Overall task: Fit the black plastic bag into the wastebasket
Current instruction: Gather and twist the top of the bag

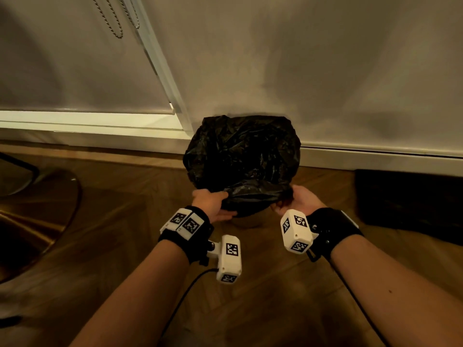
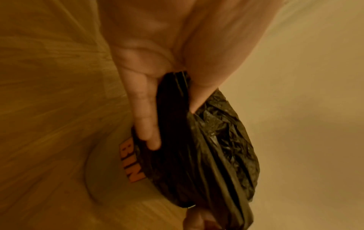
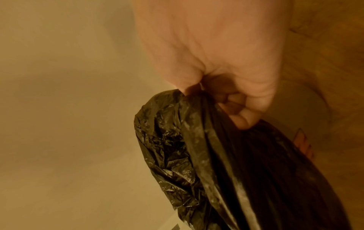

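A crinkled black plastic bag (image 1: 241, 156) covers the top of a pale wastebasket (image 1: 246, 221) that stands on the floor against the wall. The basket wall carries an orange "BIN" label (image 2: 131, 163). My left hand (image 1: 213, 200) pinches the bag's near edge at its left end, thumb on top and fingers (image 2: 146, 121) flat underneath the bag (image 2: 197, 147). My right hand (image 1: 298, 199) grips the same near edge at its right end, fingers (image 3: 242, 118) curled round the bunched bag (image 3: 197, 155). The edge is stretched between both hands over the near rim.
The floor (image 1: 250, 296) is wooden parquet. A white baseboard (image 1: 375, 159) and wall run behind the basket. A dark flat object (image 1: 411, 199) lies on the floor to the right. A round metal chair base (image 1: 42, 209) sits at the left. A blind chain (image 1: 112, 18) hangs top left.
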The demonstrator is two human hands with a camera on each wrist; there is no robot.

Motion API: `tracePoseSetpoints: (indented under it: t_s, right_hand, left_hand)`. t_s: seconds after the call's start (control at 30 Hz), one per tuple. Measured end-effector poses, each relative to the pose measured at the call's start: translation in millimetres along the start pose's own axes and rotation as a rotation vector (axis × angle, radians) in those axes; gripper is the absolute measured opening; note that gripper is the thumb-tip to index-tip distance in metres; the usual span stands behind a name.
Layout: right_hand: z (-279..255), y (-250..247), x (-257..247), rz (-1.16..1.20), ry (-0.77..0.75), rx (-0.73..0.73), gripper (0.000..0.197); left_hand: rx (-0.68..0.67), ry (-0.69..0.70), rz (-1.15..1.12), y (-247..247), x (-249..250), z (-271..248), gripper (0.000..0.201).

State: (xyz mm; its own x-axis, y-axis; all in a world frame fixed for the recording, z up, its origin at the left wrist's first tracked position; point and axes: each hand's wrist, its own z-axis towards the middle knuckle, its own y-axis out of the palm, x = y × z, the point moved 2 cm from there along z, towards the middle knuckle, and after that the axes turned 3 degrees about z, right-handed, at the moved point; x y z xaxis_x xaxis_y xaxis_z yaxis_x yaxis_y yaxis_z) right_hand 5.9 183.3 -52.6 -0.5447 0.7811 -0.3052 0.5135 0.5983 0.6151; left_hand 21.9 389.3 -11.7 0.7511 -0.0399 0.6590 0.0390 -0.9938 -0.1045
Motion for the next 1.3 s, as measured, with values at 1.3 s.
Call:
tracePoseSetpoints:
  t_s: [1.3]
  right_hand:
    - [-9, 2, 69, 0.297, -0.072, -0.262, 0.034]
  left_hand:
    - [0.116, 0.235, 0.374, -29, 6, 18, 0.031]
